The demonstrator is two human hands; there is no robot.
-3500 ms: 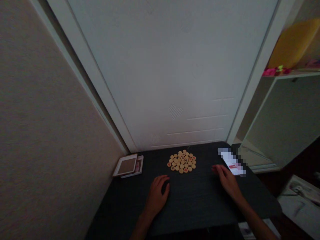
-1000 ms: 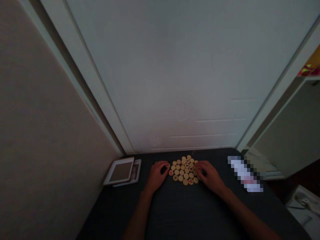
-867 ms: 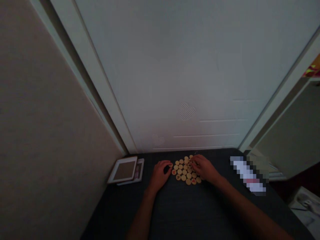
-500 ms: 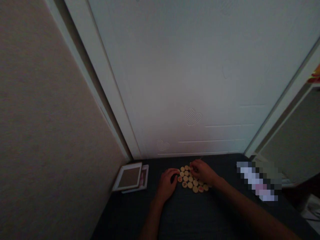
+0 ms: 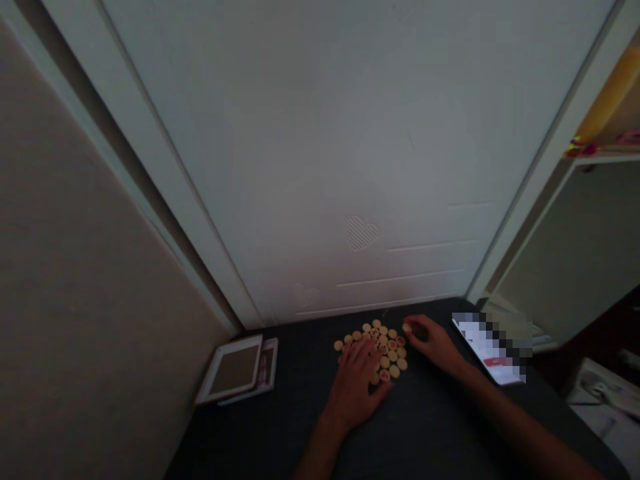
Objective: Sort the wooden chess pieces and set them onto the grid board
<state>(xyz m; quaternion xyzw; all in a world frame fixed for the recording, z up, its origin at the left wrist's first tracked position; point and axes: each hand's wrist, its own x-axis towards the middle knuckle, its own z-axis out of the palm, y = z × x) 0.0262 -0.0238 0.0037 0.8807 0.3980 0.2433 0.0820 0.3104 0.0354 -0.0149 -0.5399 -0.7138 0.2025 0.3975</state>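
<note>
1. Head view, work area: from my remote post I look down on a cluster of round, pale tan discs [image 5: 384,362], apparently wooden, several bearing red or dark marks. They lie close together near the far side of a dark, round-cornered tabletop [image 5: 265,440], in front of a white panel embossed with hearts [image 5: 300,167].

2. Left hand [image 5: 353,387]: I see it palm down, fingers spread apart over the near left part of the cluster, hiding some discs. It grips nothing visible; I cannot tell how firmly the fingertips rest.

3. Right hand [image 5: 435,343]: thumb and forefinger come together in a ring at the cluster's right edge. They appear to me clamped on a single pale tan disc [image 5: 407,327], beside its neighbours.

4. Step in hand: I judge this to be two-handed handling of the discs, the left hand covering the group while the right deals with one piece at its border.

5. Demand of the next move: in my judgement, the right hand needs a light, steady pinch on the disc's rim, and the left needs flat, gentle contact, so that neighbouring pieces are not dragged along.

6. Surroundings: I note a slim, lit rectangular device [image 5: 477,341], partly masked by pixel blocks, well apart to the right, and a white-bordered frame with a brown face [image 5: 236,369] at the left, overlapping a second pale frame [image 5: 271,365].
</note>
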